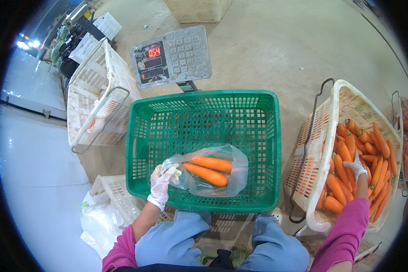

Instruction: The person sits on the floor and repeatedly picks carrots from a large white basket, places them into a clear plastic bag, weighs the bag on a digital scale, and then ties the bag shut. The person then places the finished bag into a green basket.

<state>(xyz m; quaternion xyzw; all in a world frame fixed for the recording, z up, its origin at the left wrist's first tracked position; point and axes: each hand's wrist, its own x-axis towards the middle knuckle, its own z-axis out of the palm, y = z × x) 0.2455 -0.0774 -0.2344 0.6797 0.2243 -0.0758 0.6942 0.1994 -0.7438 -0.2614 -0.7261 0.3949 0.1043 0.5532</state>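
- carrots (208, 175), two of them, lay in a clear plastic bag (239, 174) just below the center of the frame, side by side and slanting slightly down to the right.
- the bag rested on its side in the lower middle of a green basket (204, 94) with slotted walls and a grid floor.
- the left hand (160, 182), in a thin whitish glove, was closed on the gathered neck of the bag, at the basket's left part.
- the right hand (358, 168), gloved likewise, was well apart from the left, reaching into the right of the frame, with its fingers against a heap of loose carrots (335, 188); whether they were clamped on one could not be told.
- that heap filled the lower part of a tilted white crate (323, 124) with a dark wire handle (309, 149) on its near side.
- a scale's panel (171, 55), gray with a keypad and lit red digits, stood on a post just above the basket's upper edge.
- another white crate (88, 115), with a wire handle too, stood at the upper left.
- crumpled clear plastic (96, 222) lay at the lower left, beside a low white crate (118, 191).
- blue-trousered legs (172, 238) and pink sleeves (122, 251) showed along the bottom.
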